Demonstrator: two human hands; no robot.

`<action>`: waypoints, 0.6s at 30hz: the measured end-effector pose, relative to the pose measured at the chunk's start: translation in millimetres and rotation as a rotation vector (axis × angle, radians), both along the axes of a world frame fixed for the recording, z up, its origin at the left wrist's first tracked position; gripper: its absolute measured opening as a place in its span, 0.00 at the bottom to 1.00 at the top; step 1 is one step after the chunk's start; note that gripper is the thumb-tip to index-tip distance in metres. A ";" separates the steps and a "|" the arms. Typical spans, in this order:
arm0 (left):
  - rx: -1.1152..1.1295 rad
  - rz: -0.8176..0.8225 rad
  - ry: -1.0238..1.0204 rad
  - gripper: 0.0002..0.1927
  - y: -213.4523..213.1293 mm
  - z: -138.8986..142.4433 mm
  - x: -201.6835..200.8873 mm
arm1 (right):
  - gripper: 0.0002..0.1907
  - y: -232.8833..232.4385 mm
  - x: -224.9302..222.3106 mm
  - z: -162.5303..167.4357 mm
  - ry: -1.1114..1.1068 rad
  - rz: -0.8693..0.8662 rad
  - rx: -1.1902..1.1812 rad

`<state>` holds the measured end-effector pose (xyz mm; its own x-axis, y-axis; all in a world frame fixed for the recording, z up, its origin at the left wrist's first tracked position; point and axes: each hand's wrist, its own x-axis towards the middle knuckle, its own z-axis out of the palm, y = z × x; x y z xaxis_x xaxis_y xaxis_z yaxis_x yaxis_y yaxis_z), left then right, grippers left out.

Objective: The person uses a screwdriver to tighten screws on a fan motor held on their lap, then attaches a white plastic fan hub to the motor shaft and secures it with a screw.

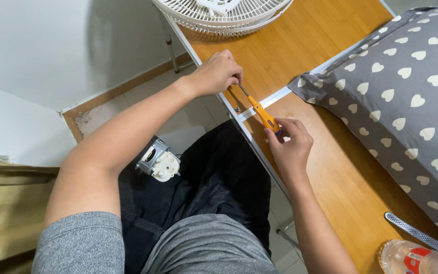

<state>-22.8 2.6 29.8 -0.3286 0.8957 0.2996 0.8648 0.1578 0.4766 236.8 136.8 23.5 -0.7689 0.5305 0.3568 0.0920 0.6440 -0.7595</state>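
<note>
My right hand [289, 147] grips the orange handle of a screwdriver [262, 114] over the wooden table [300, 45]. Its metal shaft points up and left toward my left hand [219, 72]. My left hand is closed, with its fingertips pinching something small at the screwdriver's tip by the table's white edge; what it pinches is hidden. A small grey and white fan motor [158, 161] rests on my lap, on the dark trousers.
A white fan grille [224, 15] lies at the table's far end. A grey pillow with white hearts [406, 91] covers the right side. A plastic bottle [416, 258] and a metal strip [415, 232] lie at the near right. Tiled floor is left of the table.
</note>
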 end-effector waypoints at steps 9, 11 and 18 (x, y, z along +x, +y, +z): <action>-0.007 -0.044 0.077 0.03 3.5 -11.8 0.3 | 0.15 -4.4 -1.5 -5.7 -0.047 -0.027 0.086; 0.017 -0.043 0.078 0.02 2.8 -13.6 1.0 | 0.15 -5.2 -1.3 -6.3 -0.059 -0.030 0.102; 0.070 -0.037 0.106 0.07 0.8 -16.2 1.6 | 0.16 -5.8 -2.6 -7.8 -0.033 -0.015 0.177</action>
<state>-21.1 3.5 13.7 -0.2590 0.8823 0.3930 0.9154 0.0944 0.3913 234.2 131.0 15.7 -0.7744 0.4727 0.4206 0.1250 0.7659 -0.6307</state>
